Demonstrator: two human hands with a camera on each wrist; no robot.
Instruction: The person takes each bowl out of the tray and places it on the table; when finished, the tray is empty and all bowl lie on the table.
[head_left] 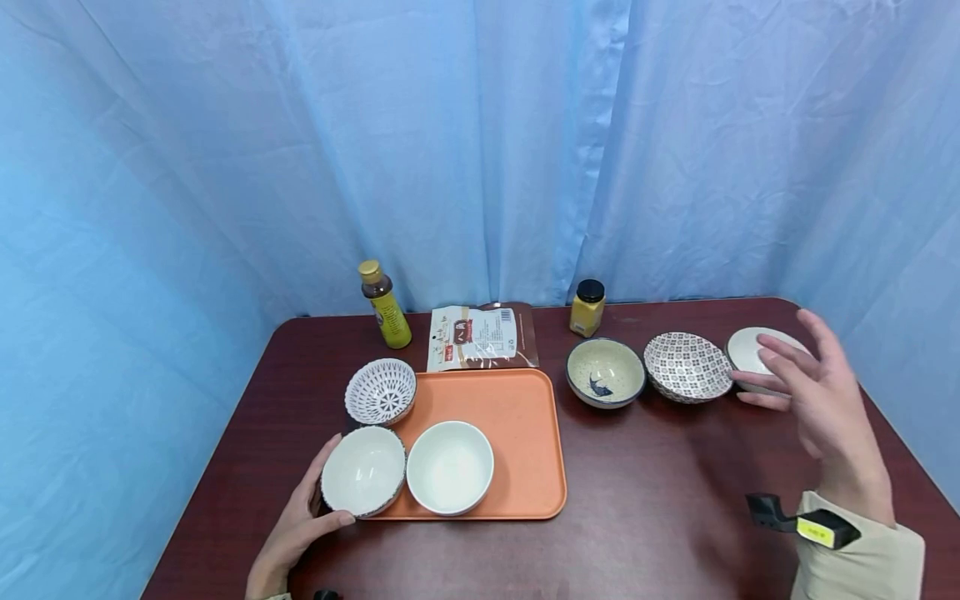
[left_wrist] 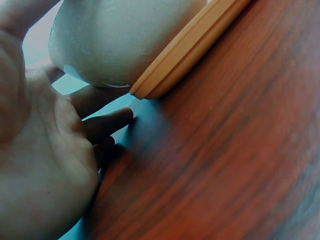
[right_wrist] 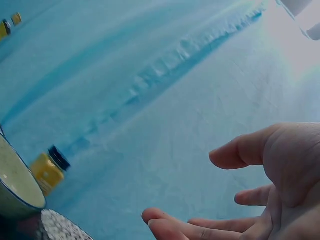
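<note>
My left hand [head_left: 300,508] grips a white bowl [head_left: 363,472] with a patterned outer rim, thumb at its near side and fingers along its left side. That bowl overlaps the near left corner of an orange tray [head_left: 525,450]. In the left wrist view, the bowl's pale side [left_wrist: 120,40] is close over the tray edge [left_wrist: 185,50]. A plain white bowl [head_left: 450,468] sits just right of it on the tray. Raised over the table's right side, my right hand [head_left: 832,400] has spread, bent fingers with nothing between them. It partly hides a white bowl [head_left: 750,348] behind it.
Behind the held bowl stands a white bowl with dark strokes [head_left: 381,392]. A blue-rimmed bowl [head_left: 605,372] and a patterned bowl [head_left: 687,367] stand right of the tray. At the back are a sauce bottle [head_left: 386,308], a food packet [head_left: 480,337] and a yellow jar [head_left: 587,310].
</note>
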